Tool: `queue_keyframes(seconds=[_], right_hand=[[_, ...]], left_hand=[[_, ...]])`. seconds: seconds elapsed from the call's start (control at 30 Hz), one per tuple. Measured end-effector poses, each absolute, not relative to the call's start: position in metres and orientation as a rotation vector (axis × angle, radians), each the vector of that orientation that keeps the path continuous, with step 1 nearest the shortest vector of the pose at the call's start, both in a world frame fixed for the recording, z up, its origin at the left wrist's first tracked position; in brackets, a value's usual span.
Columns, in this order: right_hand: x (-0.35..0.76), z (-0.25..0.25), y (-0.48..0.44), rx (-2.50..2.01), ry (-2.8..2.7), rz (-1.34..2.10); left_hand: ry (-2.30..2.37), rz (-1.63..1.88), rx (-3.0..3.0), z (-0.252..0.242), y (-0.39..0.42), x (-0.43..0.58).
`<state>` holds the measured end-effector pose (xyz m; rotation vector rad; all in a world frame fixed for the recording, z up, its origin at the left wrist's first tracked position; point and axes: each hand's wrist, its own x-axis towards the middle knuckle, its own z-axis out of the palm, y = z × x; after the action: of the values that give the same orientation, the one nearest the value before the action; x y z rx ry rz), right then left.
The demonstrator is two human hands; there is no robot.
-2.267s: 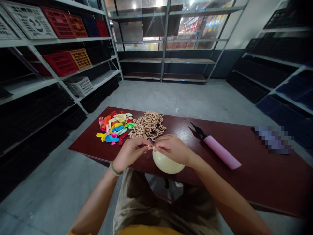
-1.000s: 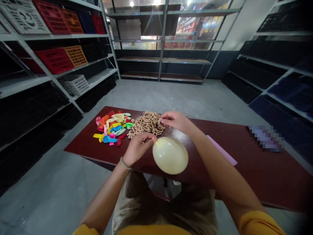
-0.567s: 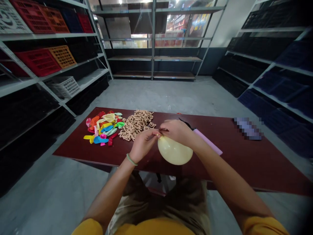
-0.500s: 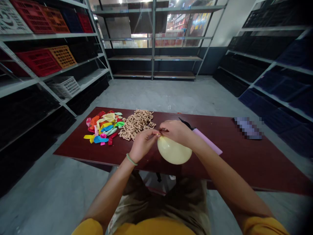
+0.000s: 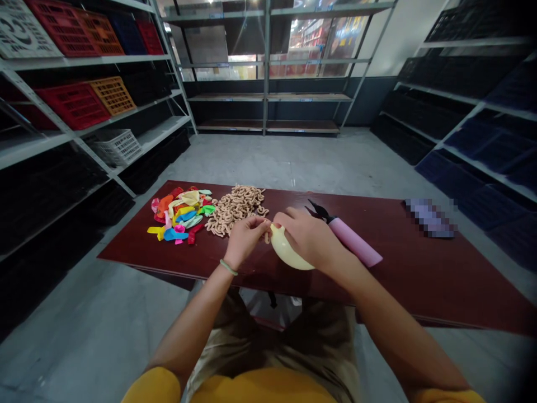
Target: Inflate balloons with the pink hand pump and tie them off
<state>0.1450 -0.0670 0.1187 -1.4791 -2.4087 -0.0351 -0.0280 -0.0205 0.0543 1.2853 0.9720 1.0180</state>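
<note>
A pale yellow inflated balloon hangs just above the table's near side, its neck pointing up and left. Thumb and fingers of my left hand are pinched together at the neck. My right hand is curled over the top of the balloon, its fingertips at the neck and its palm hiding the upper right part. Exactly how the fingers hold the neck is too small to see. Left of my hands lies a heap of curved tan pieces, and beyond it a pile of limp coloured balloons.
On the dark red table, a pink cylinder with a black nozzle-like end lies right of my hands. A pixelated item rests farther right. Shelves with crates stand left; more racks stand behind and right.
My right hand has moved from the neck further over the balloon, covering more of it. The view has shifted slightly. More of the pink cylinder's black end shows.
</note>
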Motion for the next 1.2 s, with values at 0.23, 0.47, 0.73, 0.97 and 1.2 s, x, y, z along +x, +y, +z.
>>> queue_keyframes(seconds=[0.23,0.47,0.73,0.97,1.2], right_hand=[[0.12,0.08,-0.081,-1.465,-2.294,-0.394],[0.134,0.069,-0.079,-1.292,-2.285,-0.379],[0.161,0.073,-0.073,-1.092,-2.129,0.011],[0.17,0.072,-0.066,-1.235,-1.901,0.37],[0.163,0.081,-0.063,-1.206,-1.779,0.522]], left_hand=[[0.893,1.134,0.706,0.054,-0.03,-0.018],[0.934,1.199,0.756,0.053,-0.036,-0.022],[1.04,1.227,1.198,0.047,-0.037,-0.031],[0.769,1.223,2.319,0.051,-0.042,-0.053],[0.874,1.238,2.37,0.059,-0.046,-0.051]])
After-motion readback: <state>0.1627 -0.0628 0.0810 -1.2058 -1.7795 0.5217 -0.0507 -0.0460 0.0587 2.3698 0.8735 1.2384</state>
